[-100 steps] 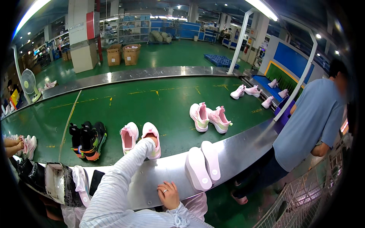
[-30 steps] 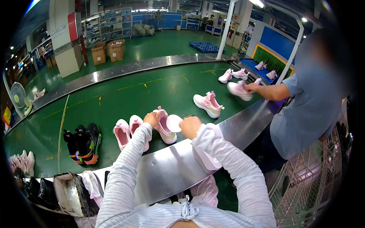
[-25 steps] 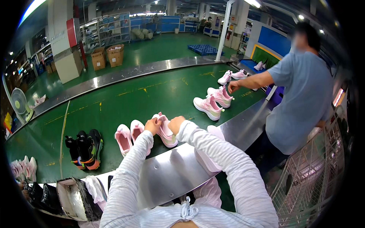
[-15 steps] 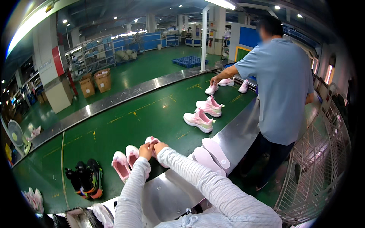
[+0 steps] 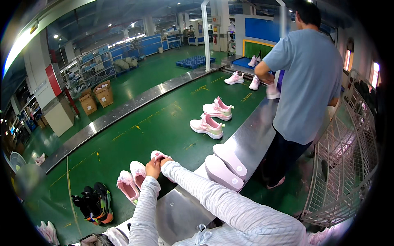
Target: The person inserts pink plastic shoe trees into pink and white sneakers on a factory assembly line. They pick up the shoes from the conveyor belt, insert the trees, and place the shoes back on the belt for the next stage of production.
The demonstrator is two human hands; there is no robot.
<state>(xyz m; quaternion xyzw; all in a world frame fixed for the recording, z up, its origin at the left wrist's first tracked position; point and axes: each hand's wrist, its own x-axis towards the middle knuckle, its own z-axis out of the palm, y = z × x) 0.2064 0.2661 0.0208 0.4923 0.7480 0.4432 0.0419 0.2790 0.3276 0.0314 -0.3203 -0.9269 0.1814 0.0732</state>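
Observation:
On the green conveyor belt in front of me, both of my hands are at one pink sneaker (image 5: 156, 154). My left hand (image 5: 153, 168) has its fingers closed at the shoe's upper, and my right hand (image 5: 165, 161) grips it from the other side. My wrists and sleeves hide much of the shoe. Just left of it stands a pair of pink sneakers (image 5: 128, 186), openings toward me. Two pale pink insoles (image 5: 223, 172) lie on the metal edge right of my right forearm.
Black sneakers (image 5: 97, 203) with orange trim stand at left. Farther along the belt are two pink sneakers (image 5: 211, 125). A co-worker (image 5: 305, 82) at right holds a blurred pink shoe (image 5: 272, 91). A wire rack (image 5: 340, 164) stands at far right, cardboard boxes (image 5: 103, 94) beyond the belt.
The co-worker has picked a pink shoe off the belt and drawn it toward their body. My view has shifted slightly; my hands stay at the same sneaker.

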